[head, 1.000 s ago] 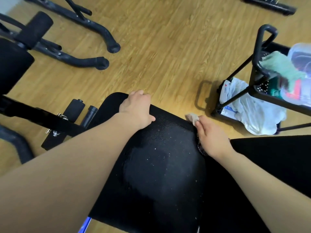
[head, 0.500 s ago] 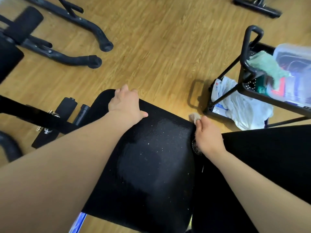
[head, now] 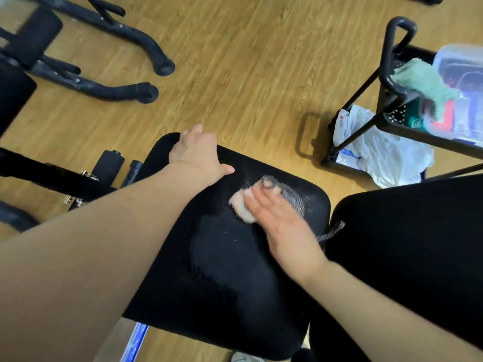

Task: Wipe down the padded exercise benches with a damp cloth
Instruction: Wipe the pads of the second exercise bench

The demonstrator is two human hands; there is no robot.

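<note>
A black padded bench seat (head: 230, 278) fills the lower middle of the view, with a damp sheen across its centre. My left hand (head: 196, 155) rests on its far left edge, fingers over the rim. My right hand (head: 282, 220) lies flat with straight fingers on a pale cloth (head: 243, 207), pressing it onto the far part of the pad. The cloth shows only beside my fingers and is blurred. A second black pad (head: 407, 257) adjoins on the right.
A black wire cart (head: 392, 82) stands at the right, holding a green towel (head: 420, 82), a clear plastic box (head: 460, 74) and white bags (head: 384, 155). Black machine legs (head: 104, 87) cross the wooden floor at upper left. A foam roller (head: 108, 163) sits left of the bench.
My right hand left the pad's right edge and slid left onto the top surface with the cloth, fingers now flat. My left hand stayed on the far edge.
</note>
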